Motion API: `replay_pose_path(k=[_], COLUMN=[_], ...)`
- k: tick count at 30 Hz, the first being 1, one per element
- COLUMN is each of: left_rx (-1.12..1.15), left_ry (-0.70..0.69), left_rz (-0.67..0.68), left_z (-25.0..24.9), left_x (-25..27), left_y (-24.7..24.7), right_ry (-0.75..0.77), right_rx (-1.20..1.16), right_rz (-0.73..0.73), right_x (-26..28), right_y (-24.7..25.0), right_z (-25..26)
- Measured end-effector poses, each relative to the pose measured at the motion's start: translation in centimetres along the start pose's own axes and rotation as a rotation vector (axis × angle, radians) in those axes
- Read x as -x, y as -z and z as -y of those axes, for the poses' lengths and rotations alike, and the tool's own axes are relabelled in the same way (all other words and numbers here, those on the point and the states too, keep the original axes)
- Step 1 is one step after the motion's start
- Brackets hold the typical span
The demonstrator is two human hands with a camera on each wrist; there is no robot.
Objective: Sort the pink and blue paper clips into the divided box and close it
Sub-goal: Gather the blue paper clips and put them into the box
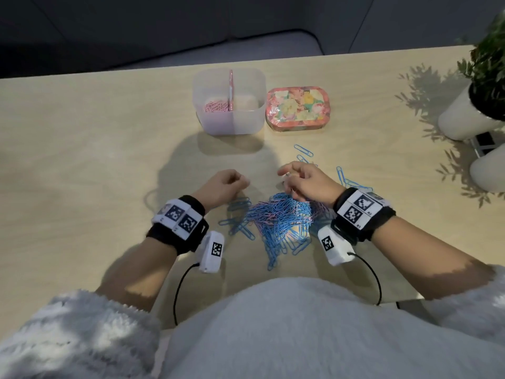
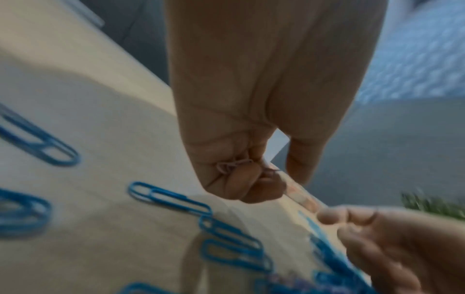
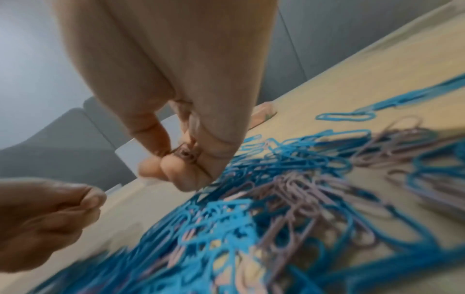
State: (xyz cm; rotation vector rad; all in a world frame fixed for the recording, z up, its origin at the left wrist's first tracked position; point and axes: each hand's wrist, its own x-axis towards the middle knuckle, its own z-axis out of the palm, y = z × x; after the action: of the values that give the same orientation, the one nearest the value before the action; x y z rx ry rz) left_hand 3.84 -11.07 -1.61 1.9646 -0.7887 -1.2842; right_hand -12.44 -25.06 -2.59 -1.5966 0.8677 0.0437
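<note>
A mixed pile of blue and pink paper clips (image 1: 278, 217) lies on the table in front of me. My left hand (image 1: 235, 181) hovers at the pile's far left edge. In the left wrist view its curled fingers (image 2: 241, 179) grip a few pink clips (image 2: 232, 166). My right hand (image 1: 295, 176) is over the pile's far side, and its curled fingers (image 3: 181, 171) hold pink clips (image 3: 187, 156). The translucent divided box (image 1: 254, 77) stands open further back, with pink clips (image 1: 216, 106) in its left compartment. Its floral lid (image 1: 299, 108) lies to the right of it.
Loose blue clips (image 1: 303, 151) trail from the pile toward the lid and to the right. Two white plant pots (image 1: 464, 113) (image 1: 489, 170) stand at the table's right edge, with a small dark object (image 1: 485, 140) between them. Wrist camera cables (image 1: 180, 285) hang near my body.
</note>
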Motion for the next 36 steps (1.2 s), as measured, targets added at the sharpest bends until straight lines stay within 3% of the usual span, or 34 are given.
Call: replay_pose_path(k=[2,4,7,8,11,21,23,26,31,36], left_rx=[-0.246,-0.445,-0.571,-0.588,-0.59,-0.604,-0.65,-0.685,-0.586,-0.544], left_ry=[-0.071,-0.099,-0.11,-0.105,-0.072,-0.153,-0.151,-0.109,-0.036,-0.044], left_rz=[0.052,0.093,0.122,0.122,0.079,-0.148,-0.168,-0.172,-0.15,-0.261], left_z=[0.8,1.6,2.5,2.8,3.3,1.6,1.3,1.4,2.0,0.9], left_x=[0.7,1.5,2.3,2.4,2.7,1.6,1.2,0.9,1.1,-0.2], left_y=[-0.3,-0.8,-1.3,-1.3,-0.7,-1.5,-1.9,-1.5,0.2,-0.4], right_ry=[0.031,0.146,0.217,0.237,0.256,0.043,0.016,0.005,0.176,0.03], right_rx=[0.098,0.34,0.855,0.927,0.899,0.478,0.488,0.693,0.845,0.815], right_rz=[0.02,0.032,0.071,0.051,-0.026,-0.184,-0.238,-0.356,-0.214,-0.087], right_x=[0.4,0.9,1.6,1.7,1.7,1.2,1.0,1.4,0.6,-1.5], right_y=[-0.9,-2.4,-4.4,-4.5,-3.1,1.9,2.0,1.4,-1.7,-3.1], right_z=[0.2,0.2,-0.4,-0.5,-0.7,-2.3,-2.3,-1.5,0.6,1.7])
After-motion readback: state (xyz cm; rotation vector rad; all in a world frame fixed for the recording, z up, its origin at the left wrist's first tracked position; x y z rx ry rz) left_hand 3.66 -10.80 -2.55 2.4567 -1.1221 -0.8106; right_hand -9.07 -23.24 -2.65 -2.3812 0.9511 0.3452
